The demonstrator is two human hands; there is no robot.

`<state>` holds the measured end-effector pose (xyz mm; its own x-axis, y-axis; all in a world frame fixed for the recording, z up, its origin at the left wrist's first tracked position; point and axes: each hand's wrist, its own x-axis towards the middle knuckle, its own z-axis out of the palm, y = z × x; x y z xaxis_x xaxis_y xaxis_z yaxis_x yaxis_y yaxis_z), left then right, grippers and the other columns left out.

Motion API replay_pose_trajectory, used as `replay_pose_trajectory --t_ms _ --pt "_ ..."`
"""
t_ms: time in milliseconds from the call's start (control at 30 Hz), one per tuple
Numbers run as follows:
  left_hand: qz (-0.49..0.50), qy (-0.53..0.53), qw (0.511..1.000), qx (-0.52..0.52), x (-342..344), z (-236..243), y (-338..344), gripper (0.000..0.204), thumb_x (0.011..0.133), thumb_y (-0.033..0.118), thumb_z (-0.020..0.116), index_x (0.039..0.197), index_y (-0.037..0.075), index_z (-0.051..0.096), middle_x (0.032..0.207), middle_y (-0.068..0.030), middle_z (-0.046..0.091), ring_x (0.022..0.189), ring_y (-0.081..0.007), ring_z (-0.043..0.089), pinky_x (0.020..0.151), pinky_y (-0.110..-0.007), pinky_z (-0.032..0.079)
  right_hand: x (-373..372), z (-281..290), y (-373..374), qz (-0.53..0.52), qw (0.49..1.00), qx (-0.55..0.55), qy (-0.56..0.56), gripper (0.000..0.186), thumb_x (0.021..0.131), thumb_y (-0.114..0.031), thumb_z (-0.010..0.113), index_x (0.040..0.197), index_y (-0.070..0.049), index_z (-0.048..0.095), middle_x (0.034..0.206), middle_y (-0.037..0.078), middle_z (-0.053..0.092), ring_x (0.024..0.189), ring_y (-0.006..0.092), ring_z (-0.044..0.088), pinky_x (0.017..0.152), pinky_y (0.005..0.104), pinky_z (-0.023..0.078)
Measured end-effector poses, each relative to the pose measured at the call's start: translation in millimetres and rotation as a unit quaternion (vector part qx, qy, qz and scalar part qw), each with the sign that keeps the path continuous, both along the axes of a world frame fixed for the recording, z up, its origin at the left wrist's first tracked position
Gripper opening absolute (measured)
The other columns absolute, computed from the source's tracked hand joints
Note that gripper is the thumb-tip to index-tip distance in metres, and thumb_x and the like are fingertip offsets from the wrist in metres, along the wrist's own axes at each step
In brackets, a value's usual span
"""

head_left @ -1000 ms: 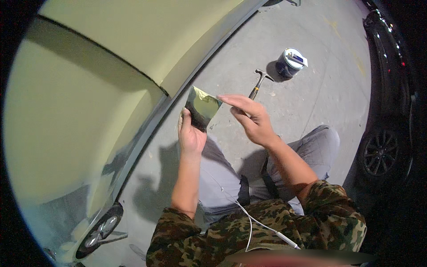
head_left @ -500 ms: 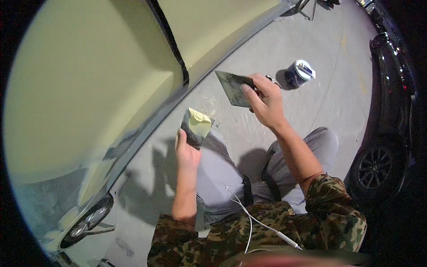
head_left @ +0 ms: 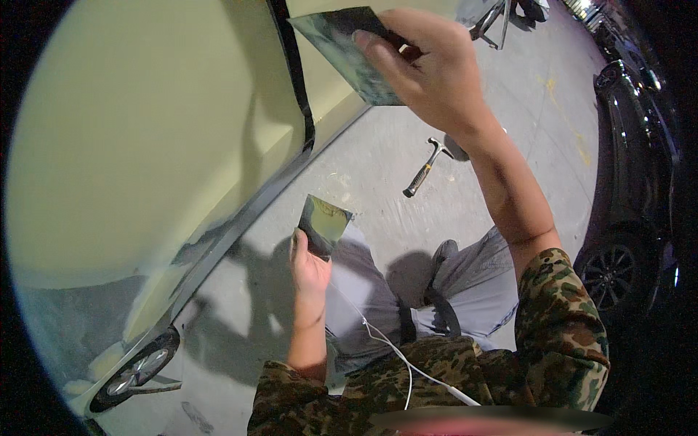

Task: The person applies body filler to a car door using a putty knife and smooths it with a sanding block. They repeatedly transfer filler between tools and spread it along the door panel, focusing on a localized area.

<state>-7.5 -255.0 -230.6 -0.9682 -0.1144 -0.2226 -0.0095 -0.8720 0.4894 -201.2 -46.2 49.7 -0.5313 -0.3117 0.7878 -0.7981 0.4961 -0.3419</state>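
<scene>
Two spreaders in hand beside pale car.
Right hand (head_left: 436, 76) raised at top edge, grip pinching a flat spreader (head_left: 342, 47) against the car panel (head_left: 145, 145). Left hand (head_left: 311, 269) lower, over the lap, grip closed on a board (head_left: 323, 224) smeared with yellowish filler. Hammer (head_left: 425, 168) lying on the floor (head_left: 378, 160), well apart from both.

Head fisheye, looking down, close over lap.
</scene>
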Motion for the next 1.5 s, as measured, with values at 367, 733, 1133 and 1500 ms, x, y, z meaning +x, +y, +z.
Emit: replay_pose_trajectory --t_ms 367,733,1133,1500 --pt "-0.003 -0.027 0.999 -0.016 8 -3 -4 0.039 0.113 0.026 0.053 0.139 -0.001 0.058 0.140 -0.0127 0.065 0.130 -0.0255 0.062 0.112 -0.044 0.048 7 -89 -14 -0.002 0.996 0.069 -0.052 0.013 0.089 -0.007 0.073 0.091 0.004 0.066 0.079 0.022 0.063 0.069 0.0435 0.064 0.062 0.0465 0.051" --pt "0.002 -0.058 0.998 -0.027 4 -3 -2 0.040 0.112 0.030 0.054 0.138 0.000 0.060 0.137 -0.0126 0.066 0.127 -0.0263 0.063 0.111 -0.044 0.049 24 -145 -11 0.013 0.974 0.130 -0.184 0.010 0.089 -0.008 0.070 0.093 0.000 0.068 0.084 0.020 0.067 0.078 0.0421 0.068 0.068 0.0485 0.055" --pt "-0.079 0.032 0.993 0.078 -52 54 40 0.042 0.114 0.029 0.048 0.147 0.005 0.054 0.146 -0.0097 0.062 0.133 -0.0242 0.061 0.115 -0.041 0.047 84 -132 84 0.083 0.974 0.060 -0.201 0.027 0.088 0.001 0.072 0.114 -0.004 0.074 0.100 0.015 0.074 0.087 0.0339 0.073 0.076 0.0402 0.058" --pt "-0.083 -0.058 0.995 0.021 -16 291 56 0.046 0.113 0.032 0.052 0.144 -0.001 0.056 0.145 -0.0132 0.063 0.135 -0.0271 0.059 0.117 -0.045 0.044 134 39 114 -0.112 0.637 -0.453 -0.613 0.029 0.101 -0.015 0.066 0.127 -0.001 0.070 0.101 -0.001 0.068 0.090 0.0091 0.057 0.080 0.0257 0.045"
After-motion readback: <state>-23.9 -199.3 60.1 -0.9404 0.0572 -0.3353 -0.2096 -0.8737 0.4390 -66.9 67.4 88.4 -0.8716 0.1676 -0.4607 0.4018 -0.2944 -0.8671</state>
